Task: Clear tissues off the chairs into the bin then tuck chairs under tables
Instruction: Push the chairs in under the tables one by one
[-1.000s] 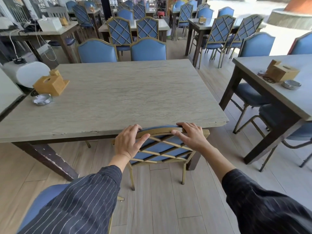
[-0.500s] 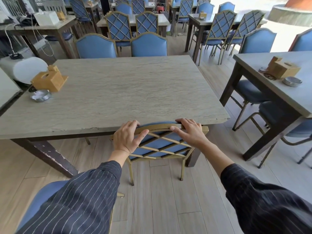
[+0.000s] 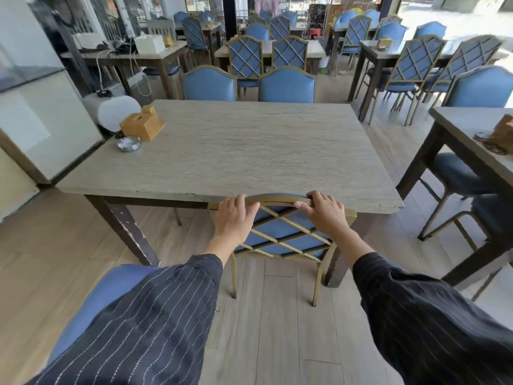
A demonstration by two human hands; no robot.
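A blue chair with a gold lattice back [image 3: 280,234] stands against the near edge of the grey stone-top table [image 3: 249,151], its seat hidden under the tabletop. My left hand [image 3: 234,218] grips the left end of the chair's top rail, fingers curled over it. My right hand [image 3: 324,213] grips the right end of the same rail. No tissues and no bin show in this view.
Another blue chair [image 3: 111,298] sits out from the table at my lower left, partly behind my sleeve. Two blue chairs [image 3: 209,84] are tucked at the far side. A wooden tissue box [image 3: 141,123] and a metal ashtray [image 3: 128,143] rest on the table's left. Another table [image 3: 472,129] stands right.
The chair has slid further forward under the table with both hands on its top rail. My view has lifted and shows more of the room.
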